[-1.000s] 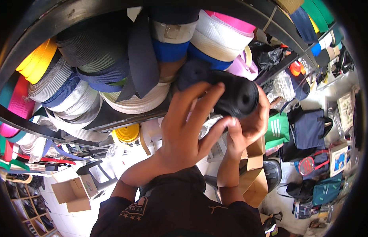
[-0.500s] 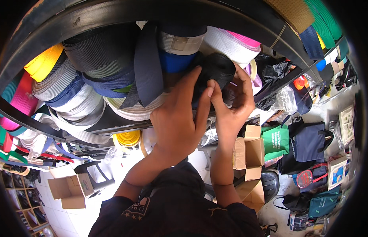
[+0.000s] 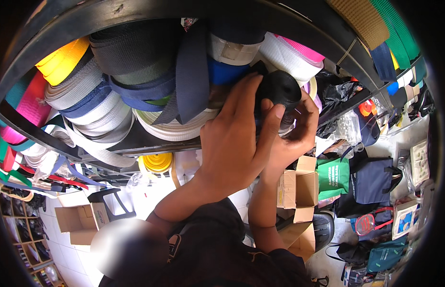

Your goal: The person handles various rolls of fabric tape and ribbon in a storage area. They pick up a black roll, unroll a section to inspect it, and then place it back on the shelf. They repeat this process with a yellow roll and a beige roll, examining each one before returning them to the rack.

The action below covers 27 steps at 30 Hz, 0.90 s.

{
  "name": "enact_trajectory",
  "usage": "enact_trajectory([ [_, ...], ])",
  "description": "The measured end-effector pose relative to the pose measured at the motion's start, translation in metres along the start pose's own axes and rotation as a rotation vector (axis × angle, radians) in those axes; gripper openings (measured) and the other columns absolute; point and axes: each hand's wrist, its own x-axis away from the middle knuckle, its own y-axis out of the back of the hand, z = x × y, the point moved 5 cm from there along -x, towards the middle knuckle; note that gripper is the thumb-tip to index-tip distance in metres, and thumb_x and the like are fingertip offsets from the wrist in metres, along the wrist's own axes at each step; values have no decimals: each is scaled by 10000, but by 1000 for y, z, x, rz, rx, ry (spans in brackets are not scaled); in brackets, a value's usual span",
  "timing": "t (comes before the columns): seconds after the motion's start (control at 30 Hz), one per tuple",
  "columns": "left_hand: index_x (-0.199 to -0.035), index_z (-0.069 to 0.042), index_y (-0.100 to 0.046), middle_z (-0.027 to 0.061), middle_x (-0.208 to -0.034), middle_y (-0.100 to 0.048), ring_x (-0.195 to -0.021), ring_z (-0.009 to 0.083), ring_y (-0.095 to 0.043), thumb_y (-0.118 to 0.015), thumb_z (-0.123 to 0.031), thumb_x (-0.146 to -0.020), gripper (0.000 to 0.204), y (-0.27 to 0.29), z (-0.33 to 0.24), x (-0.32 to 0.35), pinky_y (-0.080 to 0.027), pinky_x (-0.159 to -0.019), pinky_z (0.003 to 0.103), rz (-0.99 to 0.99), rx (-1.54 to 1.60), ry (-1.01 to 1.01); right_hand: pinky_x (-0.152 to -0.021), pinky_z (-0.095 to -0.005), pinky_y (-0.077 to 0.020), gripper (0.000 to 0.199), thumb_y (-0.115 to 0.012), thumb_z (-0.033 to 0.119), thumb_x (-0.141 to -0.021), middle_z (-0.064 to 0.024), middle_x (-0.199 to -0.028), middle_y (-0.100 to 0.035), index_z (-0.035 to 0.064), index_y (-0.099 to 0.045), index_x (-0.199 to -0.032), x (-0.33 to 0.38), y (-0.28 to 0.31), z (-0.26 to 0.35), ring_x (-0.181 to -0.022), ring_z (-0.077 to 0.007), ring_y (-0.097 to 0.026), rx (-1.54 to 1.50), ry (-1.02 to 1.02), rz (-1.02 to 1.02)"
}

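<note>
Black webbing, wound into a thick roll (image 3: 279,91), sits at the front edge of a dark shelf (image 3: 151,143) high in the head view, pressed between both hands. The left hand (image 3: 234,143) spreads its fingers (image 3: 271,125) wide over the near side of the roll, thumb up against it. The right hand (image 3: 295,138) cups the roll from below and from the right, fingers curled round it, so both hands hold it together.

On the shelf lie many more rolls of strap, packed close: a yellow roll (image 3: 60,60) at the left, a pink roll (image 3: 21,112) beside it, grey and white rolls (image 3: 96,112) below, a dark grey roll (image 3: 131,52) above them, a blue roll (image 3: 227,71) just left of the black one, and a white roll with a pink edge (image 3: 292,55) behind it. A navy strap (image 3: 191,76) hangs loose over the front.

Below, an open cardboard box (image 3: 299,189) stands near the right forearm; what it holds cannot be made out. Another open cardboard box (image 3: 81,222) lies on the pale tiled floor (image 3: 141,201) at the lower left. A green bag (image 3: 333,177) with pale print leans just right of the first box, and a dark blue bag (image 3: 373,184) next to that.
</note>
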Motion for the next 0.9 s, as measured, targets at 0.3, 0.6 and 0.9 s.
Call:
enact_trajectory([
  [0.3, -1328, 21, -456, 143, -1085, -648, -600, 52, -562, -643, -210, -947, 483, -2, 10, -5, -411, -512, 207, 27, 180, 80, -803, -264, -474, 572, -841, 56, -673, -71, -1007, -634, -20, -587, -1181, -4, -6, 4, -885, -132, -583, -43, 62, 86],
  [0.6, -1312, 20, -466, 181, -1099, -673, -485, 95, -528, -730, -196, -863, 563, -1, 14, 3, -403, -462, 243, -11, 324, 220, -896, -288, -472, 609, -827, -27, -683, -98, -1041, -655, -36, -551, -1226, -4, -9, -1, -965, -147, -605, -313, -115, 173],
  [0.9, -1265, 17, -485, 154, -1026, -677, -490, 136, -569, -711, -260, -880, 525, -3, 14, 6, -424, -465, 271, -93, 223, 163, -892, -293, -463, 601, -831, 12, -696, -88, -1035, -644, -25, -537, -1219, 3, -13, -7, -962, -154, -597, -289, -96, 122],
])
